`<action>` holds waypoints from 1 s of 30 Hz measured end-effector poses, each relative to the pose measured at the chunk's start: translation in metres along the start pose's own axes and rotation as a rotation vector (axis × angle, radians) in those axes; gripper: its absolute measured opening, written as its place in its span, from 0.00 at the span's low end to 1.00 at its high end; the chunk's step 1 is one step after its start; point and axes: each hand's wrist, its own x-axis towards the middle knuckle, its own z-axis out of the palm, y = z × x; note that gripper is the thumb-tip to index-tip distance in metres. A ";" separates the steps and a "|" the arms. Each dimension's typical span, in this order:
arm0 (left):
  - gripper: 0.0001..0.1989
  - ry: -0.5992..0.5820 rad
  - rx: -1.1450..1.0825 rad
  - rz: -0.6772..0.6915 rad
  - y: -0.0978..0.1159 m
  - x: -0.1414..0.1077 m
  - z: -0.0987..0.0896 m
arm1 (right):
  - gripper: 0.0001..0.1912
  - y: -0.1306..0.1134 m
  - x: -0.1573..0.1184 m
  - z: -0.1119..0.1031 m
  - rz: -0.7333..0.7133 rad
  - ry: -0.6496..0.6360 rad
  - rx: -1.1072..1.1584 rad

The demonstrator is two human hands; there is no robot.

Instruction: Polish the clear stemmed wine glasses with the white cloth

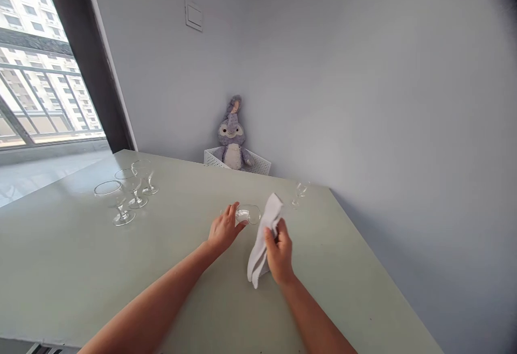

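My left hand [224,228] is closed around a clear stemmed glass [252,214], which is tipped sideways with its bowl toward the right. Fingers cover most of the glass's stem. Bunched in my right hand [279,251] is a white cloth [262,251], its folds hanging down over the table just right of the glass's rim. Beyond the cloth, a small clear stemmed glass [299,192] stands near the table's far right edge.
On the left of the pale green table [194,311] stand three clear stemmed glasses [121,211] in a slanting row. Behind the far edge, a grey plush rabbit [231,133] sits in a white perforated basket [260,165]. Walls close in behind and right; a window [44,74] is at left.
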 end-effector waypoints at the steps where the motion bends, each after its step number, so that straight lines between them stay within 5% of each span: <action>1: 0.26 0.004 0.019 0.018 0.001 -0.001 0.001 | 0.17 -0.001 -0.003 0.004 -0.045 -0.091 -0.019; 4: 0.25 0.021 0.058 0.052 0.001 -0.001 0.001 | 0.20 -0.002 -0.006 0.010 -0.060 -0.319 -0.023; 11: 0.20 0.009 0.072 0.245 -0.003 -0.002 -0.001 | 0.18 0.011 0.003 -0.003 0.190 -0.627 0.003; 16: 0.17 0.096 0.084 0.446 0.001 -0.004 -0.002 | 0.12 0.029 0.006 0.002 0.286 -0.480 0.045; 20: 0.20 0.230 0.151 0.598 0.003 -0.003 -0.014 | 0.15 0.033 0.015 0.003 0.579 -0.321 0.514; 23: 0.18 0.242 0.172 0.688 0.004 -0.001 -0.018 | 0.15 0.030 0.021 -0.001 0.656 -0.270 0.801; 27: 0.21 0.134 0.092 0.618 0.002 0.000 -0.020 | 0.15 0.021 0.020 -0.009 0.527 -0.373 0.643; 30: 0.23 -0.165 -0.142 0.480 -0.001 0.001 -0.030 | 0.16 0.012 0.019 -0.019 0.368 -0.508 0.395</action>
